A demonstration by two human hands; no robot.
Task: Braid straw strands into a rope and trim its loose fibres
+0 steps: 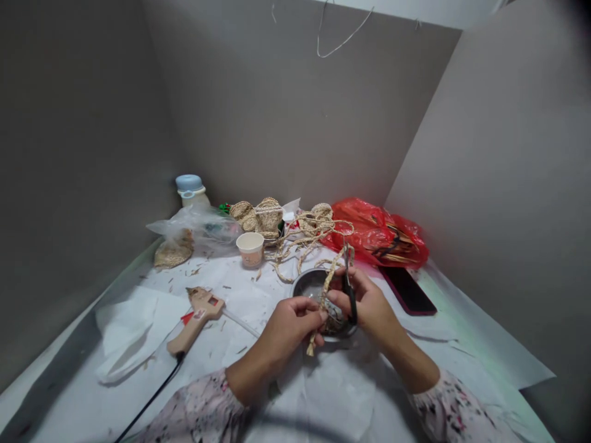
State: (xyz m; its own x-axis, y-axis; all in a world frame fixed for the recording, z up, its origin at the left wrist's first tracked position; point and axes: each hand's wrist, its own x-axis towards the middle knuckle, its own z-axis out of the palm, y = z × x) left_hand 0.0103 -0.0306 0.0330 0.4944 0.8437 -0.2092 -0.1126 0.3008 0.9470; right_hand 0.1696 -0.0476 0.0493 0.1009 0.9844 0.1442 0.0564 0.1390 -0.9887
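My left hand (295, 323) pinches a braided straw cord (329, 280) close to its frayed lower end. Closed around black-handled scissors (349, 295), my right hand (367, 301) also has its thumb and finger near the same cord. The scissor blades point up and away from me. Both hands are over a metal bowl (305, 284) with bits of trimmings inside. Behind the bowl, more of the braided cord lies in loose loops (302, 246) on the white-covered table.
On the left rests a glue gun (198, 317) with its black cable. A paper cup (250, 249), clear plastic bag (198, 221), blue-lidded bottle (190, 187) and woven straw pieces (268, 215) stand behind. A red bag (364, 231) and phone (409, 290) lie right. Grey panels enclose the table.
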